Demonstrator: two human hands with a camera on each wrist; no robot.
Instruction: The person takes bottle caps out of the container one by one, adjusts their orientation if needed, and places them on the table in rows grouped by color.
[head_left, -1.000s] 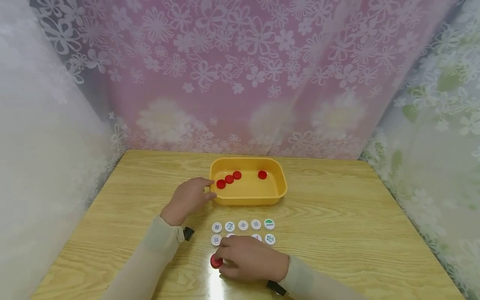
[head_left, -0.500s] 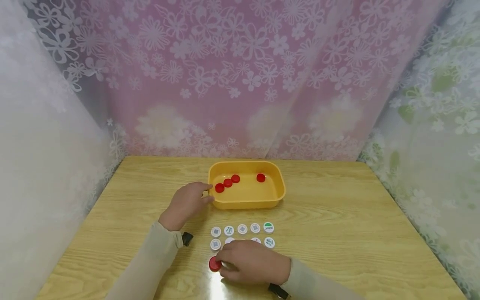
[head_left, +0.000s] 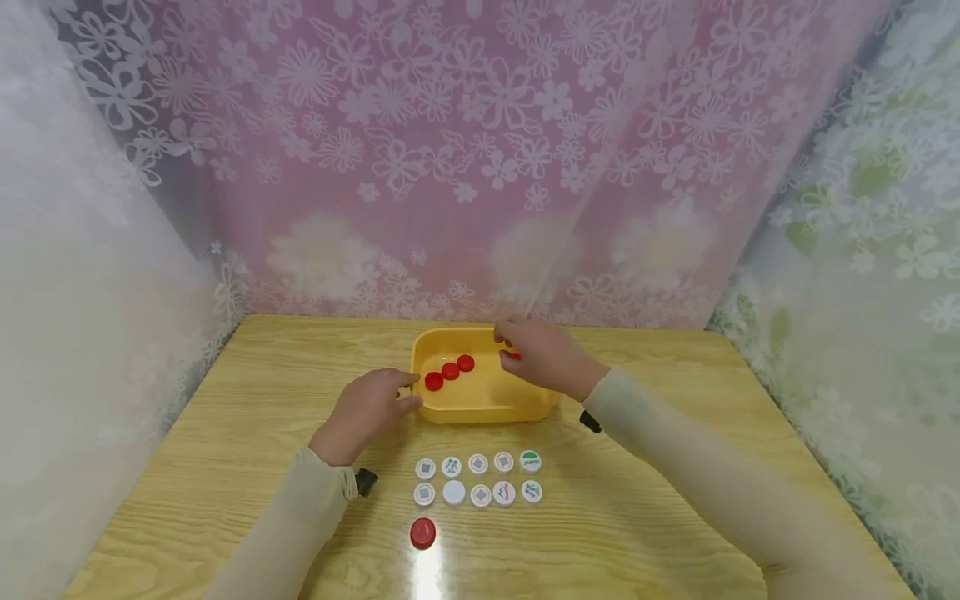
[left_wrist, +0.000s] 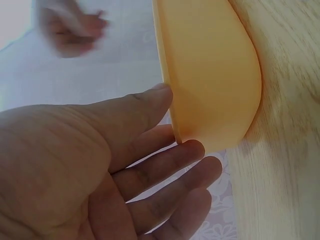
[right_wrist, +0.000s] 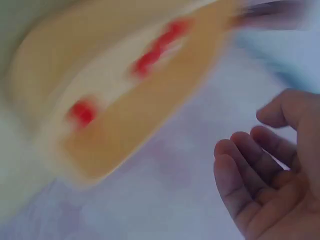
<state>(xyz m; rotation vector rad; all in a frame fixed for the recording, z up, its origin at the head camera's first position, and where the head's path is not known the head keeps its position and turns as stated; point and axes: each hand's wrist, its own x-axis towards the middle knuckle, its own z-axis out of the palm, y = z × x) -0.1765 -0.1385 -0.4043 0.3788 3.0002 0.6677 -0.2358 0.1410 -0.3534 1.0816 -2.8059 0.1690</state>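
Note:
In the head view my left hand (head_left: 363,412) reaches the left end of a yellow plastic basin (head_left: 487,412). Its thumb and fingertips touch the rim, and the left wrist view shows the fingers (left_wrist: 165,175) relaxed along it. My right hand (head_left: 547,354) is above the basin's right half, its fingers loosely bent with nothing between them, partly covering a red bottle cap. Three more red bottle caps (head_left: 450,371) lie inside at the left. On the table, one red bottle cap (head_left: 423,533) sits below two rows of white bottle caps (head_left: 478,464) with printed tops.
The wooden table (head_left: 300,350) ends at a pink flowered curtain (head_left: 450,167) behind the basin. Pale curtains hang at the left and right sides. The white caps stand between the basin and the near red cap.
My right hand has let go of the near red cap and moved forward over the basin, uncovering the lower row of white caps. My left hand stays at the basin's rim.

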